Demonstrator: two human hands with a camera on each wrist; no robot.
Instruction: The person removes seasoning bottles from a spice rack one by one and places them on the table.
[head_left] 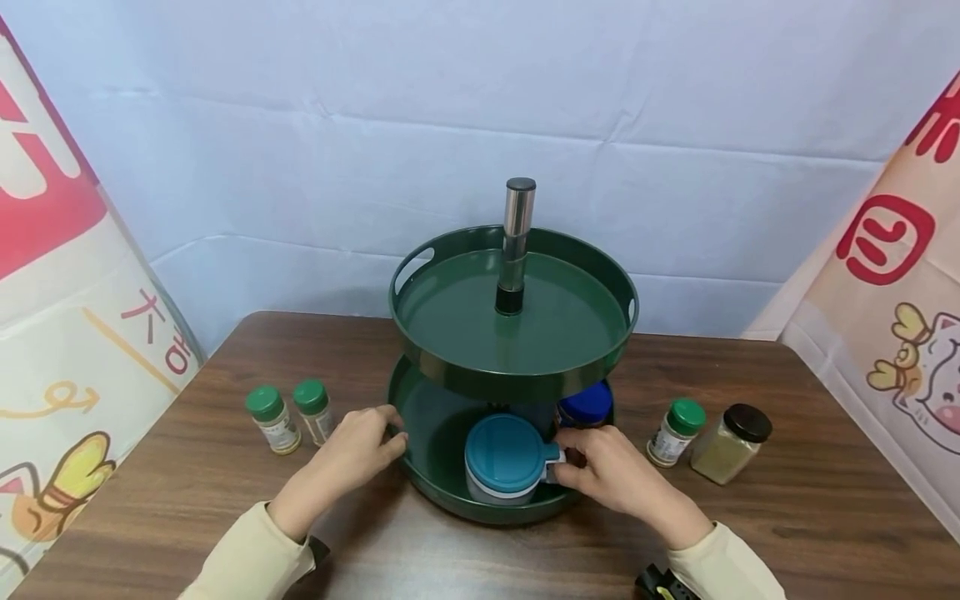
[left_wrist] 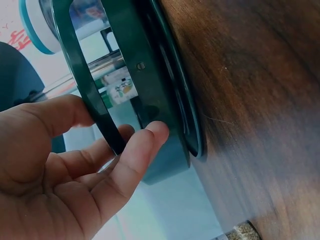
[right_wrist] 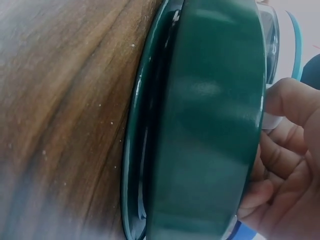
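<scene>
A two-tier dark green turntable tray (head_left: 480,510) stands on the table, with a steel post (head_left: 517,229) through its upper tier. Fingers of my left hand (head_left: 360,446) curl through the handle cutout of the lower tier; the left wrist view shows them around the handle bar (left_wrist: 90,90). On the lower tier sits a jar with a teal lid (head_left: 504,454) near the front. My right hand (head_left: 611,467) pinches that jar's side handle (head_left: 553,462). Part of the right fingers is hidden behind the tray wall (right_wrist: 215,115) in the right wrist view.
A blue-lidded jar (head_left: 588,404) stands on the lower tier, partly covered by the upper tier (head_left: 562,333). Two green-capped spice jars (head_left: 279,429) are at the left. Another green-capped jar (head_left: 667,442) and a black-capped jar (head_left: 723,454) stand at the right.
</scene>
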